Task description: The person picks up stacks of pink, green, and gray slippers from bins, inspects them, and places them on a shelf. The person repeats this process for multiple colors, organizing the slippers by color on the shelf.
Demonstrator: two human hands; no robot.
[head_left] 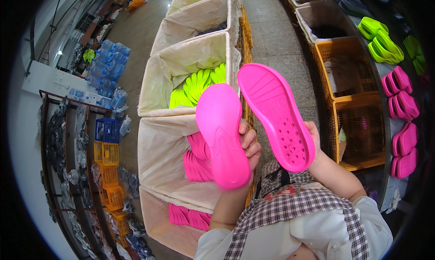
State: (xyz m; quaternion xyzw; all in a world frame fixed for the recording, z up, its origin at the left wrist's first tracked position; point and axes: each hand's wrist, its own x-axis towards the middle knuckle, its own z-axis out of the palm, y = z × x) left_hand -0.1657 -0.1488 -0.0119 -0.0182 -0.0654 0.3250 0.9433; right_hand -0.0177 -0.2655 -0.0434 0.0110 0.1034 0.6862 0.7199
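Observation:
Two bright pink shoe soles are held up side by side in front of me. My left hand (pixel 250 144) grips the left shoe sole (pixel 221 133) by its right edge; its smooth, grooved face is toward me. The right shoe sole (pixel 272 106) shows its other face, with ribs at the wide end and round holes at the narrower end. My right hand (pixel 313 134) is closed on its right edge, with part of the fingers hidden behind it. Below and left of the soles, a cloth-lined bin (pixel 158 156) holds stacked pink soles (pixel 198 162).
Another lined bin (pixel 152 85) contains neon-green soles (pixel 199 85); more bins run away in a row. At right stand orange crates (pixel 335 133) and a bench with pink pieces (pixel 403 137) and green pieces (pixel 383 42). Water bottles (pixel 108 69) and a rack (pixel 68 156) are at left.

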